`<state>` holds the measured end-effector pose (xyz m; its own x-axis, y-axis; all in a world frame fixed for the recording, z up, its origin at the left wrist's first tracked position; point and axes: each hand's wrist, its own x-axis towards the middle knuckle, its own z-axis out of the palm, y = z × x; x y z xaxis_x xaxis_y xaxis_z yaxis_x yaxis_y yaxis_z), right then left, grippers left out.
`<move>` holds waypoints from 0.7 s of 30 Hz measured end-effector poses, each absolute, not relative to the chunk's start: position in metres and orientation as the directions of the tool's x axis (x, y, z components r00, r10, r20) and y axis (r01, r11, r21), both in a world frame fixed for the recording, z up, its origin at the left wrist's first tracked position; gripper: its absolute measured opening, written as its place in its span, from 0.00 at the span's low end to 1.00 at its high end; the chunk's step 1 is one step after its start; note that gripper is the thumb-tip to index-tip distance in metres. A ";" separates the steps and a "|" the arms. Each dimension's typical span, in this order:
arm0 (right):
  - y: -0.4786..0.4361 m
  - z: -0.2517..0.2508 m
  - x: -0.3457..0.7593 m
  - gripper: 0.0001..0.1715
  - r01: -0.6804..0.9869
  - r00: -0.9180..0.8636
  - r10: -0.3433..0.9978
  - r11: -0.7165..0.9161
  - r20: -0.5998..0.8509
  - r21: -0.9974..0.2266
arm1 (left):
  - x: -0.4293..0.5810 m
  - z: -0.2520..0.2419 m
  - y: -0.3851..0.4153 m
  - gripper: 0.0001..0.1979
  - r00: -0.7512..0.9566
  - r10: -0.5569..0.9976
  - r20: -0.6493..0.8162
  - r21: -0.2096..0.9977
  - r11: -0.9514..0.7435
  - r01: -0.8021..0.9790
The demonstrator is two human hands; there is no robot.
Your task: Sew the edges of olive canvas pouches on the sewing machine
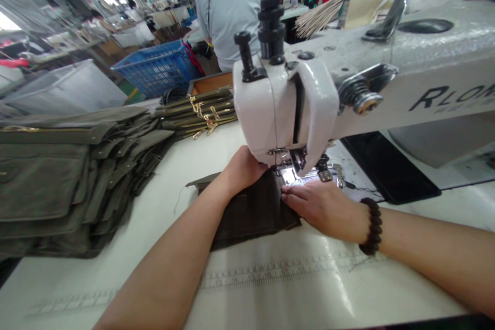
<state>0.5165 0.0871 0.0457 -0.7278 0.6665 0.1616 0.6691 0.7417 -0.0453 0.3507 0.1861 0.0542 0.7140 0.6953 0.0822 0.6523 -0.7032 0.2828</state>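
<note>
A dark olive fabric piece (251, 209) lies under the needle area of a white sewing machine (259, 108). My left hand (245, 167) rests on the fabric's far edge, left of the needle; its fingertips are hidden behind the machine head. On the right edge of the fabric, just in front of the lit metal plate (296, 176), my right hand (323, 206) pinches the cloth with its fingers together. A dark beaded bracelet (373, 227) circles the right wrist. One loose thread trails from the fabric's left corner.
A stack of olive fabric pieces (42, 180) covers the table's left side. Behind it are folded pieces with gold zipper pulls (209, 118), a blue crate (154, 69) and a seated person in a light shirt (230, 10). A printed ruler (270, 270) runs along the near table.
</note>
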 end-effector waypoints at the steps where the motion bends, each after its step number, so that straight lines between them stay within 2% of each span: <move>1: 0.087 0.045 0.516 0.12 0.668 -0.729 0.665 0.743 0.163 -0.046 | 0.351 0.054 0.187 0.13 0.719 0.690 0.075 0.286 -0.706 0.648; 12: 0.083 0.043 0.516 0.13 0.629 -0.759 0.620 0.777 0.199 -0.019 | 0.349 0.055 0.186 0.14 0.750 0.654 0.099 0.356 -0.727 0.587; 21: 0.082 0.043 0.516 0.13 0.648 -0.737 0.642 0.760 0.212 -0.046 | 0.350 0.054 0.184 0.15 0.735 0.671 0.099 0.335 -0.718 0.610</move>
<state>0.5158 0.0822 0.0428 -0.7372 0.6417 0.2117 0.6482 0.7600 -0.0464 0.3499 0.1843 0.0537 0.7350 0.6708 0.0993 0.6102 -0.7181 0.3347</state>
